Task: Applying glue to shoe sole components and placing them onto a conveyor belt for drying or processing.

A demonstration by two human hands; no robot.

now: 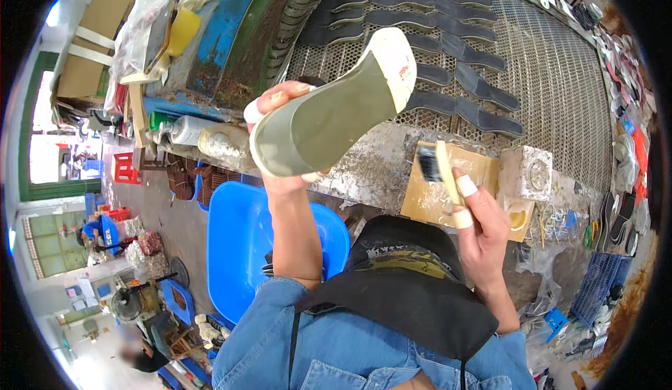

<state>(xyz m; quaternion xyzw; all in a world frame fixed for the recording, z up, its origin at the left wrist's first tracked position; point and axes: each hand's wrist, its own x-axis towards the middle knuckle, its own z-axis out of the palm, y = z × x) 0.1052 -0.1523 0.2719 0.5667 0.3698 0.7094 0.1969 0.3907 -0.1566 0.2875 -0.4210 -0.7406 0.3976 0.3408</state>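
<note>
My left hand point(283, 97) is closed around a shoe last point(332, 120), held up over the bench edge. Its olive-green underside faces me, and the bare cream end carries a small red mark. Part of my left hand is hidden behind the last. In my right hand point(484, 230) is a brush point(446, 173), pinched between finger and thumb, with a pale handle and dark bristles. The bristles stand apart from the last, above a glue-stained cardboard sheet point(458, 159). White coverings wrap some of my fingertips.
Dark shoe soles point(483, 85) lie in rows on a perforated metal mesh point(553, 82). Beside the cardboard are a crusted whitish block point(526, 173) and a small yellowish dish point(519, 217). A blue tub point(234, 229) stands below my left arm. Scissors point(589, 233) lie at the right.
</note>
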